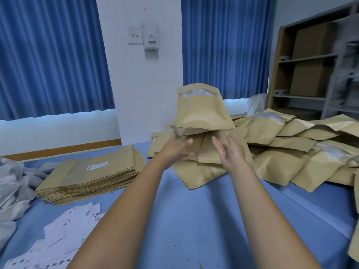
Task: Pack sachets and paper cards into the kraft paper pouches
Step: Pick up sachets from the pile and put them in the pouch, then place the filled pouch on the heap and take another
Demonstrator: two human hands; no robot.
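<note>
One filled pouch (202,111) is standing atop one heap of pouches (281,152), too many to count, on the table (194,220), just above the left hand (174,150) and right hand (233,152), both hovering with grip wide and holding nothing, while one flat stack (91,177), loose cards (64,230) and sachets (11,191) are lying leftward.

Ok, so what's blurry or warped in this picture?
Head view: the left hand and right hand are motion-smeared, and the shelf unit at the right edge is streaked; the upright pouch past the hands reads sharper; wide-angle bending bows the shelf unit; light is flat and bluish, no hard shadows.
</note>
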